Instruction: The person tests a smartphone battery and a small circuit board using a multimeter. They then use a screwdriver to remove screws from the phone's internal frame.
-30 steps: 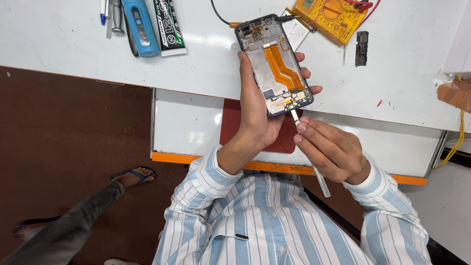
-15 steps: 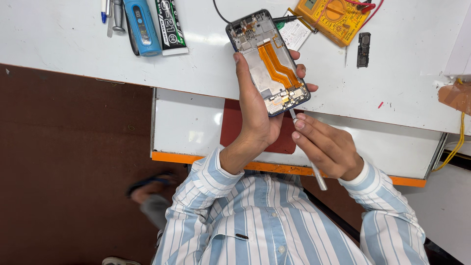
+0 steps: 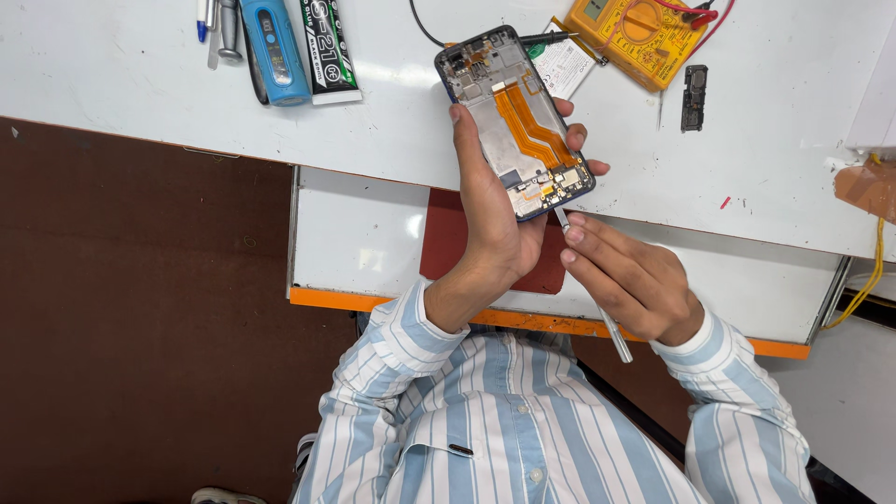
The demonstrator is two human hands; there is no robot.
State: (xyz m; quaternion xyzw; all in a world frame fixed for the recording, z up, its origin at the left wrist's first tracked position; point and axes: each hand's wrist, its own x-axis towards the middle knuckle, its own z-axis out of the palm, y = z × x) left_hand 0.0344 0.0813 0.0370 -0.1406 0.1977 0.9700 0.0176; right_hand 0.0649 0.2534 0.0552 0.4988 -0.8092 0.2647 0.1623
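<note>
Gripping opened smartphone (image 3: 516,121) by its side edges, left hand (image 3: 490,210) wrapped around frame above white workbench (image 3: 140,75) | right hand (image 3: 627,278) pinching metal tool (image 3: 597,313) at its lower edge | likely light, stiff, fragile; exposed orange flex cable (image 3: 530,126) | yellow multimeter (image 3: 639,33) beyond.

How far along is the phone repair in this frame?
Done: the phone has its back off, with orange flex cables and boards exposed. In hand: the left hand holds the phone above the white table, while the right hand puts a thin metal tool to its lower edge. Left: the back is not on.
</note>
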